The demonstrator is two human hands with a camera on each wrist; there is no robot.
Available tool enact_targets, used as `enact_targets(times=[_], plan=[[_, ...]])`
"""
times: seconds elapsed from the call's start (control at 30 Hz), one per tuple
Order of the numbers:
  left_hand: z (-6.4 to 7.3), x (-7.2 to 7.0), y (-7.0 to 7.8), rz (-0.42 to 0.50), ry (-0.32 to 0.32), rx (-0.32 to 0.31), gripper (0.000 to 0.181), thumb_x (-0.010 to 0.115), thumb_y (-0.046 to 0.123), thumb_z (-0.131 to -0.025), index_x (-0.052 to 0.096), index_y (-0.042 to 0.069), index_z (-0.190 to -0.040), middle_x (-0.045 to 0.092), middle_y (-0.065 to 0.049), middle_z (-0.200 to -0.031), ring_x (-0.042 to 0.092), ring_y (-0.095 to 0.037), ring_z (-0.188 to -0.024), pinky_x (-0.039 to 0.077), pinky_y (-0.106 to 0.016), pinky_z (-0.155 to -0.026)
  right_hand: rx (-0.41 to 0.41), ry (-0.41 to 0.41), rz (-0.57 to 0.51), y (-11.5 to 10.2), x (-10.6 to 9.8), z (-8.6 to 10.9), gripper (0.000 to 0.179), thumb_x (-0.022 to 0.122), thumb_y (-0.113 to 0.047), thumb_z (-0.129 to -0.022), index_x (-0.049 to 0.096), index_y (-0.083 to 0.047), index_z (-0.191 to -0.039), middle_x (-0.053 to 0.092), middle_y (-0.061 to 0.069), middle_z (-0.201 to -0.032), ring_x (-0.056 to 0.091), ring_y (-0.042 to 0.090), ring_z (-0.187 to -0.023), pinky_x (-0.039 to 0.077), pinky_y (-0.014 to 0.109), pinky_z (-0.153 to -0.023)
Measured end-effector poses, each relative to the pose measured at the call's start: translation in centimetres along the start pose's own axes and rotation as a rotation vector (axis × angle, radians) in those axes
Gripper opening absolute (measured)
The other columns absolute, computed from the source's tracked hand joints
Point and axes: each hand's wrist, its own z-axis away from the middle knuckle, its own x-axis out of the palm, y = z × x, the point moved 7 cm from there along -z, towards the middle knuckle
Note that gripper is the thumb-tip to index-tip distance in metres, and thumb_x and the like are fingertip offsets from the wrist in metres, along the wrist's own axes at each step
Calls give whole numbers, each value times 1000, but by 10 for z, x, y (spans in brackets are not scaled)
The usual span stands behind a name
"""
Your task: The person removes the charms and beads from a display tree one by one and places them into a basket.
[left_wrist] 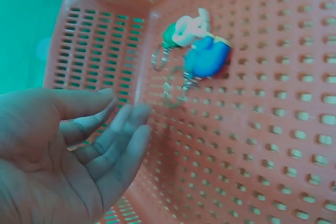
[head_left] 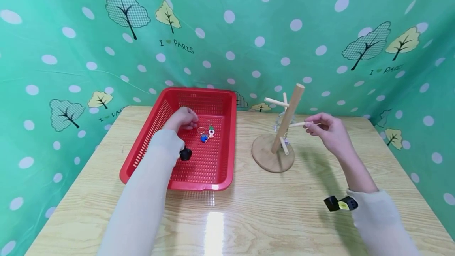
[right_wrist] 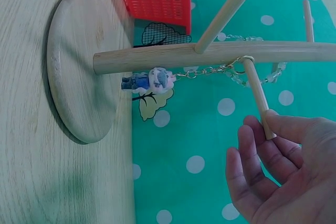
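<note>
Inside the red basket my left hand hovers with relaxed fingers and holds nothing. Close to its fingertips lie a blue keychain figure and a white keychain figure with a green top, each with a metal ring. My right hand pinches the end of a wooden peg on the upright wooden stand between thumb and fingers. From that peg, near the post, a keychain with a small blue-and-white figure hangs by its ring and chain. A clear beaded bracelet loops around behind the post.
The stand's round base rests on the light wood table, right of the basket. Other pegs stick out from the post at several heights. A green dotted cloth closes off the back and sides.
</note>
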Motion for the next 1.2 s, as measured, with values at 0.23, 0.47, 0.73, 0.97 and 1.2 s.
enact_targets(times=[0.23, 0.47, 0.73, 0.97, 1.2], plan=[[4, -3, 13, 79, -30, 79, 26, 52, 9, -101, 53, -4, -124, 58, -16, -117, 67, -23, -101, 53, -42, -103, 2, -8, 2, -1, 1, 0, 29, 57, -17, -102, 62, 7, -117, 69, -8, -92, 64, -8, -78, 56, 13, -72], [10, 0, 26, 196, -78, 125, 25, 52, 13, -103, 52, -1, -123, 57, -15, -120, 62, -33, -121, 51, -44, -106, -2, 8, 8, 2, 0, 0, 29, 58, -18, -102, 64, 6, -115, 64, -25, -83, 64, -6, -77, 55, 11, -71], [26, 2, 49, 233, -89, 210, 30, 51, 12, -104, 51, -4, -129, 58, -18, -124, 62, -33, -117, 48, -47, -108, 6, 31, 7, 3, -1, 2, 33, 66, -24, -97, 66, 3, -114, 64, -28, -80, 63, -7, -74, 53, 12, -67], [46, 6, 75, 209, -88, 301, 29, 57, 16, -101, 54, -1, -124, 61, -15, -116, 62, -36, -119, 52, -44, -104, 18, 85, 70, 0, -2, 4, 33, 70, -28, -94, 68, 0, -111, 60, -30, -77, 61, -5, -71, 50, 14, -61], [69, 17, 99, 180, -135, 382, 26, 57, 16, -101, 55, 0, -121, 62, -15, -115, 62, -38, -118, 52, -46, -103, -24, 165, 165, -7, 0, 12, 30, 71, -32, -93, 70, -4, -104, 69, -14, -82, 58, -6, -70, 48, 16, -57]])
